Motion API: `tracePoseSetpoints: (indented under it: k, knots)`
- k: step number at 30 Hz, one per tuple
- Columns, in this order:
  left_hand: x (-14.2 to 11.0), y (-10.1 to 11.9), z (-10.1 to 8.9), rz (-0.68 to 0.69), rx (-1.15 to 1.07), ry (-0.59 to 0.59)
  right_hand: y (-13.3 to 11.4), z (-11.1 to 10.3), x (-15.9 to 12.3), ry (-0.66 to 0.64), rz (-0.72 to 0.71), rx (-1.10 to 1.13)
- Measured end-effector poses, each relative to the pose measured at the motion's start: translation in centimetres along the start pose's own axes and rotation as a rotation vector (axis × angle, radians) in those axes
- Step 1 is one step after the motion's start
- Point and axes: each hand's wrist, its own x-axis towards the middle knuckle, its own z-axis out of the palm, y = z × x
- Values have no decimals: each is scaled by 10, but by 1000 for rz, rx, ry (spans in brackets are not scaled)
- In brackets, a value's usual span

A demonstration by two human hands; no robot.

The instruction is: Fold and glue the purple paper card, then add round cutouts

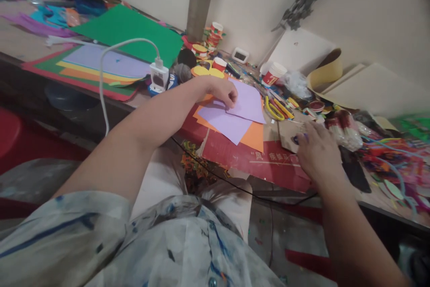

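My left hand (223, 91) rests on the lilac paper sheets (235, 114), fingers curled and pressed down at their upper left edge. An orange sheet (255, 137) lies under the lilac ones on a red board (235, 150). My right hand (317, 150) lies over a brown cardboard piece (287, 132) to the right, fingers bent around a small dark blue object (297, 139) that is mostly hidden. Yellow-handled scissors (277, 110) lie just beyond the cardboard.
A stack of coloured paper with a green sheet (127, 32) on top sits at the left. A white charger (158, 76) with its cable, a metal bottle (199, 2), small paint cups (273, 73), wrapped sticks (346, 130) and colourful scraps (393, 161) crowd the table.
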Motion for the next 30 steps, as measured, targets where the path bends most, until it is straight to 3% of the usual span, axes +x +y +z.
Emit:
tracePoseSetpoints:
  k: [3, 6, 8, 11, 16, 19, 23, 30]
  knots:
    - [0, 0, 1, -31, 60, 33, -54, 13, 31, -25, -190, 179]
    - [0, 0, 3, -76, 91, 56, -98, 34, 53, -241, -265, 232]
    - [2, 1, 5, -104, 116, 66, -114, 45, 56, -381, -286, 261]
    - [5, 0, 6, -127, 151, 65, -116, 51, 50, -481, -324, 311]
    - [10, -7, 10, -144, 64, 89, -104, 40, 46, -390, -336, 420]
    - [13, -14, 13, -127, -95, 120, -114, 38, 59, -340, -313, 411]
    - [15, -20, 18, -145, -274, 193, -135, 50, 79, -438, -373, 351]
    - [20, -15, 20, -206, -163, 212, -136, 63, 73, -505, -416, 370]
